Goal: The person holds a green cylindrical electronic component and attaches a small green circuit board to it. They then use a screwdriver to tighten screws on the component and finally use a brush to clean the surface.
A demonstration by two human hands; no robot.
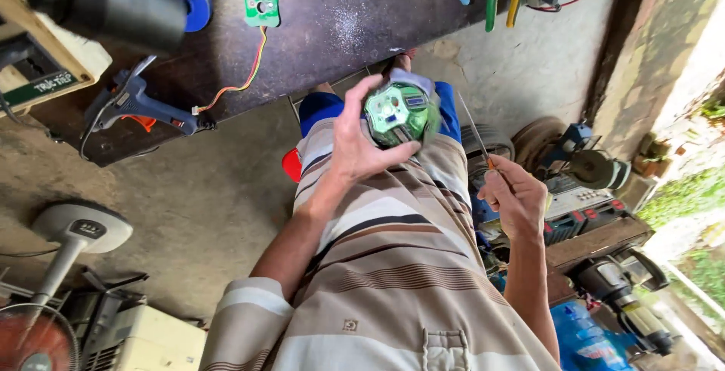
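Left hand (361, 138) is gripping a round green board (398, 116), fingers curled around it. Right hand (519, 196), at 4 o'clock, is pinching a screwdriver (473, 127).

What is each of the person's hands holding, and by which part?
The left hand grips a round green circuit assembly by its rim. The right hand pinches a thin screwdriver at its handle end.

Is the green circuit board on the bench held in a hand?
No, the small board lies untouched on the bench, wires trailing.
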